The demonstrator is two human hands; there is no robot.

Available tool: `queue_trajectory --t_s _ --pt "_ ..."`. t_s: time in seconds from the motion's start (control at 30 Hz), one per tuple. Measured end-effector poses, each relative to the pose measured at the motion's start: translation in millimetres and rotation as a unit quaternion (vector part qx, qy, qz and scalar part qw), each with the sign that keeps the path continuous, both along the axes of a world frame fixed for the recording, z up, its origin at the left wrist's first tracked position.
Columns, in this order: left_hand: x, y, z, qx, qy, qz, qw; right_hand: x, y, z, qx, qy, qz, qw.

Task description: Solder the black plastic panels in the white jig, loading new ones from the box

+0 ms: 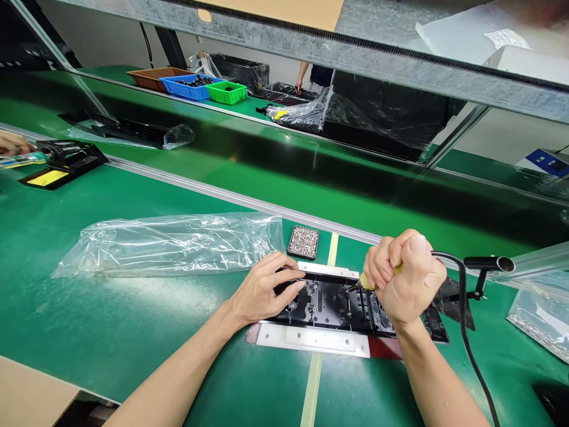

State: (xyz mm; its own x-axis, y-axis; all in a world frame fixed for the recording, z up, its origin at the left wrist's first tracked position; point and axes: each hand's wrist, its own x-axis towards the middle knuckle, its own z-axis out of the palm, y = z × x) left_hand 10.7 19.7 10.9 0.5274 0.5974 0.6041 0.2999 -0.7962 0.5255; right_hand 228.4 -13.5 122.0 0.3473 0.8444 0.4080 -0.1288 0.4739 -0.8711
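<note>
A long black plastic housing point(329, 305) with moulded posts and ribs lies in front of me, between white fixture strips point(313, 338). My left hand point(269, 284) rests over its left end, fingers stretched out and touching the edge. My right hand point(406, 276) is closed in a fist around the yellow handle of a soldering iron point(365, 282). The iron's tip points down and left into the housing; whether it touches a post I cannot tell. A black cable point(464, 320) runs from behind my right hand. Just beyond the housing sits a small square tray point(304, 242) full of tiny metal pieces.
A clear plastic bag point(178, 246) lies left of the tray. An iron stand point(489, 265) and a bag of small metal parts point(540, 320) are at right. A co-worker's hand point(13, 143) shows at far left. Bins point(191, 86) stand behind; a shelf point(284, 44) crosses above.
</note>
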Motion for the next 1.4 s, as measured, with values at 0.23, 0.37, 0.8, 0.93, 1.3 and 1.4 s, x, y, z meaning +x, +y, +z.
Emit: queue_trajectory --t_s 0.23,0.37,0.8,0.93,1.3,1.4 --pt "0.1 0.1 1.0 0.0 0.001 0.0 1.0 0.6 0.4 -1.9 0.0 0.012 0.006 1.0" --pt "0.0 0.1 1.7 0.0 0.006 0.0 1.0 0.0 -0.2 -1.1 0.002 0.008 0.008 1.0" --pt "0.1 0.4 -0.3 0.007 0.0 0.001 1.0 0.2 -0.4 -3.0 0.009 0.01 0.016 1.0" --pt "0.1 0.4 -0.9 0.001 0.0 0.001 1.0 0.3 -0.4 -3.1 0.01 0.011 0.018 1.0" --pt "0.2 0.6 -1.7 0.001 0.0 -0.002 1.0 -0.5 0.4 -3.5 0.017 0.007 0.016 1.0" --pt "0.8 0.9 -1.3 0.001 -0.001 -0.002 1.0 -0.7 0.6 -2.9 0.014 0.005 0.017 1.0"
